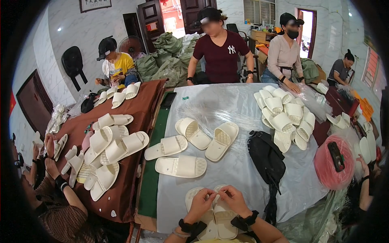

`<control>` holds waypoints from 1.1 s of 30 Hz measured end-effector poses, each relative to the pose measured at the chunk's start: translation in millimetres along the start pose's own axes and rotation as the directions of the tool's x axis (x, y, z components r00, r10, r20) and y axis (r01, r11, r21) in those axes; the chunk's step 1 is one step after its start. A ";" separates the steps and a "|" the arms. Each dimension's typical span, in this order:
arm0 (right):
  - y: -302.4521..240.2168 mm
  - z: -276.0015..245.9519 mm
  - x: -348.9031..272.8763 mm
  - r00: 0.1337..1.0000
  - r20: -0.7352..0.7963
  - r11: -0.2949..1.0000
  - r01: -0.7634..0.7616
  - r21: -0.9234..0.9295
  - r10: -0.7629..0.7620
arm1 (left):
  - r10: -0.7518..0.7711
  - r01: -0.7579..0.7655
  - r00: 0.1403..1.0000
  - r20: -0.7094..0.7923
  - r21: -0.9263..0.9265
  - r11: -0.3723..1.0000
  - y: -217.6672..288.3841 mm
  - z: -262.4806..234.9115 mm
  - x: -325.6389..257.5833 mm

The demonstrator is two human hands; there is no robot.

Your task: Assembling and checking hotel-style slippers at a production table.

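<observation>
My left hand (pixel 202 203) and my right hand (pixel 234 200) meet near the table's front edge, fingertips pinched close together. Whatever lies between the fingers is too small to make out. Right below them a pair of cream slippers, a left slipper (pixel 208 228) and a right slipper (pixel 226 229), lies side by side, partly covered by my hands. Further ahead several loose cream slippers (pixel 180 166) rest on the grey plastic sheet (pixel 243 182), pointing different ways. Black bands wrap both my wrists.
A black bag (pixel 266 158) lies right of the loose slippers, its strap trailing toward me. Slipper piles stand at the far right (pixel 283 109) and on the brown-covered table (pixel 121 202) to the left. A pink plastic roll (pixel 330 170) sits at right. Several people work around the tables.
</observation>
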State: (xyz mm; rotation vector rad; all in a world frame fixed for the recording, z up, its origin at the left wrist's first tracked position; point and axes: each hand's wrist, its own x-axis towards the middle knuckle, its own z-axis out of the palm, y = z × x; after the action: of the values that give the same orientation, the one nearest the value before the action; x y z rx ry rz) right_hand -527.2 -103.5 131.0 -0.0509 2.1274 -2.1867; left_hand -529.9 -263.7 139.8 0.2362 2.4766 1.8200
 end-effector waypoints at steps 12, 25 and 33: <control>-0.5 2.5 0.0 0.994 0.006 0.964 0.104 -0.246 -0.106 | -0.004 0.004 1.000 0.006 0.028 1.000 5.2 -1.0 1.8; -1.0 -0.1 0.2 0.994 0.006 0.986 0.111 -0.125 -0.111 | 0.002 -0.005 0.999 -0.049 -0.065 0.998 -14.5 1.9 0.6; 0.5 -1.0 -0.5 0.997 -0.010 0.993 0.069 -0.098 -0.071 | -0.036 0.036 0.999 0.002 -0.025 0.999 -15.0 -0.3 0.6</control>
State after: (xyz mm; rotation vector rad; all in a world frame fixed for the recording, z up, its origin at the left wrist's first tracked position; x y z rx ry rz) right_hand -526.8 -102.5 130.5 -0.1200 2.2720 -2.1239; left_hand -531.8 -268.3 125.6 0.1905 2.4390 1.8345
